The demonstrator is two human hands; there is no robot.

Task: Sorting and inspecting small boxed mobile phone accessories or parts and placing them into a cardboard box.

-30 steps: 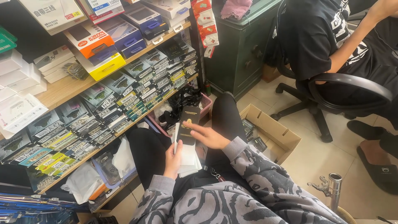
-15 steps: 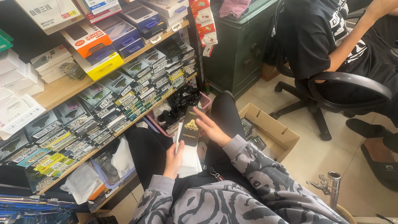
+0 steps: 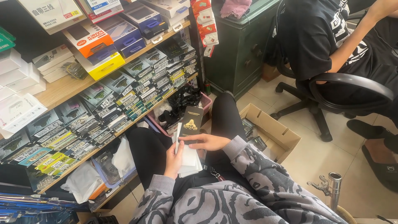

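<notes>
My left hand (image 3: 174, 156) grips a stack of flat white packets (image 3: 188, 159) over my lap. My right hand (image 3: 206, 142) pinches the lower end of a flat black packet with a gold emblem (image 3: 190, 121), which stands upright against the front of the stack. Both of my sleeves are grey with a dark pattern. My legs, in black trousers, stretch toward the shelves.
Wooden shelves (image 3: 66, 87) at left carry rows of small flat packets and boxes. A pink basket (image 3: 206, 101) of black items sits by my knees. An open cardboard box (image 3: 271, 128) lies on the tiled floor. Another person sits in a black office chair (image 3: 352, 85) at right.
The black packet has come upright in my right hand and now shows its gold emblem fully, raised a little above the white stack.
</notes>
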